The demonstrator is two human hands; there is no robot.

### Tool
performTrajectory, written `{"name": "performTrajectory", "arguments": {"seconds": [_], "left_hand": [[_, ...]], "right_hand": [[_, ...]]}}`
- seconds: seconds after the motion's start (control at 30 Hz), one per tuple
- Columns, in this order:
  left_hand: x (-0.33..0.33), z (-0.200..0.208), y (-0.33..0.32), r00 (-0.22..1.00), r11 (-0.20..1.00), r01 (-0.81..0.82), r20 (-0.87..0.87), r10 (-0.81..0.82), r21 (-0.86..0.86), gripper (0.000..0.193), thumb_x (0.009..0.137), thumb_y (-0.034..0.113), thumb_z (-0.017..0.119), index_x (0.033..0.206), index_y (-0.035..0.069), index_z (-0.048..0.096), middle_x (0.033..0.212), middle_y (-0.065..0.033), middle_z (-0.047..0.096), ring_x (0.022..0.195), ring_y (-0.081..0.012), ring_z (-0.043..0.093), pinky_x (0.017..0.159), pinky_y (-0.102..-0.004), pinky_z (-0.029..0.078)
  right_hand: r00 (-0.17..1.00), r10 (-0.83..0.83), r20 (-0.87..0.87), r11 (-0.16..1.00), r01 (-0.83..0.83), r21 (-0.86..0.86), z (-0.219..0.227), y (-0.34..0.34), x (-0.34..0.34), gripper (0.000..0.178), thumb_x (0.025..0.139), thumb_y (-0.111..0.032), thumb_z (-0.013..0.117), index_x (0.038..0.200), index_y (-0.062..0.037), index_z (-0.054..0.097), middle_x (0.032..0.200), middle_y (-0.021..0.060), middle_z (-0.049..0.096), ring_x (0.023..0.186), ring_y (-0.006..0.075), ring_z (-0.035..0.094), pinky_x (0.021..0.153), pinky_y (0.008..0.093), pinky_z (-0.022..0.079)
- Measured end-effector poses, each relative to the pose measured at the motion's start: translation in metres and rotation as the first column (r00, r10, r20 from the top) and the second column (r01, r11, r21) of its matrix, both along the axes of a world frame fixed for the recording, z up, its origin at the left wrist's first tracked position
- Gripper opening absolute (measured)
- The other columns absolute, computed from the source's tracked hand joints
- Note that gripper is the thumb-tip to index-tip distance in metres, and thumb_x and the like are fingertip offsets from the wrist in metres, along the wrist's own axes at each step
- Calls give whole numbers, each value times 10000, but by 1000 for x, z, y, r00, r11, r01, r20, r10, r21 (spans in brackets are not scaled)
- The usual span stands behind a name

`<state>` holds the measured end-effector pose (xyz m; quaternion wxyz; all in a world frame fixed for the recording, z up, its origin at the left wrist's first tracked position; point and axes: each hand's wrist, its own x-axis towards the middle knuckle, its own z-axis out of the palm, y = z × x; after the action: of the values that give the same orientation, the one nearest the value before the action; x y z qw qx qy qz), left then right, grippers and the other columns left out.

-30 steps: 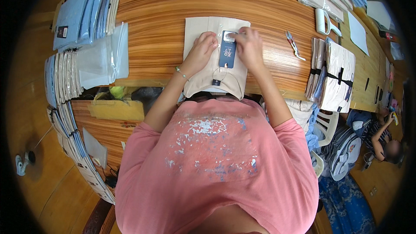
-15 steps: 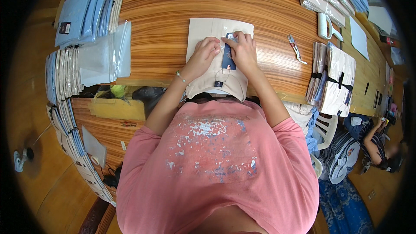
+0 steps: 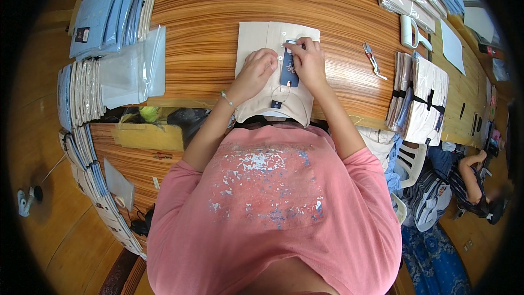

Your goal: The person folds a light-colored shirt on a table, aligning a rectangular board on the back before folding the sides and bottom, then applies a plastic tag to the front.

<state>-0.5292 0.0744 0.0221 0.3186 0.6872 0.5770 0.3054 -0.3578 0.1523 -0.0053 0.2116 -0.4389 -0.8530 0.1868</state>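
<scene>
A folded beige shirt lies on the wooden table before me, its collar toward my body. On its button placket rests a dark blue hang tag, tied by a thin string to the collar end. My right hand pinches the upper part of this tag, with thumb and forefinger at its edge. Left of the tag, my left hand lies on the shirt with its fingers curled in; whatever they hold, if anything, is hidden. A small dark neck label shows inside the collar.
Bagged blue shirts and clear plastic bags stand at left. On the right are thread snips, a white tape dispenser and tied shirt bundles. Another person sits at far right.
My right hand has shifted slightly upward and right on the tag, which now sits a little straighter. My left hand stays nearly still. The other person's arm at far right has moved.
</scene>
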Motion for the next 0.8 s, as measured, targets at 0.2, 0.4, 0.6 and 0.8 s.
{"name": "performTrajectory", "arguments": {"seconds": [0.2, 0.4, 0.6, 0.8], "left_hand": [[3, 12, 27, 971, 993, -116, -211, 111, -15, 125, 806, 124, 553, 874, 45, 621, 1012, -96, 580, 959, -286, 511, 865, -360, 401], [11, -19, 41, 958, 982, -117, -245, 151, 146, 196, 779, 54, 546, 957, 57, 626, 971, -96, 579, 925, -285, 528, 827, -369, 426], [10, -24, 40, 967, 977, -154, -179, 179, 147, 208, 756, 5, 515, 929, 51, 620, 969, -108, 577, 929, -298, 530, 828, -378, 427], [10, -23, 42, 975, 980, -165, -131, 179, 111, 203, 749, -13, 508, 915, 36, 613, 959, -118, 579, 915, -313, 539, 830, -381, 429]], "right_hand": [[993, -112, 49, 994, 113, -14, 5, -1, 6, 368, 737, -240, 664, 1090, -146, 622, 1018, 79, 504, 952, 264, 459, 786, 391, 354], [990, -121, 67, 992, 123, -17, 7, -5, 15, 382, 735, -264, 674, 1093, -144, 618, 1012, 83, 505, 949, 271, 456, 786, 395, 356], [990, -138, 20, 989, 139, -41, 4, -6, 18, 383, 731, -241, 676, 1092, -133, 615, 1020, 90, 504, 953, 275, 457, 783, 399, 353], [991, -130, 16, 991, 130, -31, 2, -3, 17, 378, 729, -227, 677, 1088, -125, 618, 1009, 90, 504, 946, 275, 460, 777, 394, 361]]}}
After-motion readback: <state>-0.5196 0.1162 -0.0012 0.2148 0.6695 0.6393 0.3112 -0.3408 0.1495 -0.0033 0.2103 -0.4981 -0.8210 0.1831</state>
